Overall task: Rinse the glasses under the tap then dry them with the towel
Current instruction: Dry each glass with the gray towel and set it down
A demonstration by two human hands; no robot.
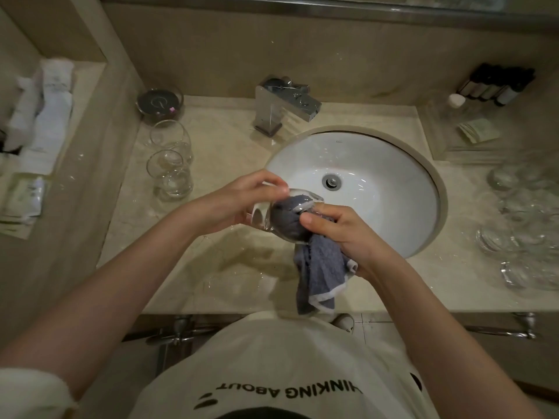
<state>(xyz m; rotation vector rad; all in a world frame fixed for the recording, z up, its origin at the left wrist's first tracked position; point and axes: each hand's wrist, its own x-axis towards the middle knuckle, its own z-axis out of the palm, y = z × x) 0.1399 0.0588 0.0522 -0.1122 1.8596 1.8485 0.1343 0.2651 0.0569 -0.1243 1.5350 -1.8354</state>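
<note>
The left hand [242,201] is holding a glass [281,216] on its side, above the counter [217,261] at the near left edge of the sink [393,182]. Its fingers are curling over the top of the glass and its thumb is lying underneath. The right hand [341,231] is gripping a grey towel [317,267], and its fingers are pushing the towel into the mouth of the glass. The rest of the towel is hanging down below the hand. Both forearms are reaching in from below, meeting at the glass.
</note>
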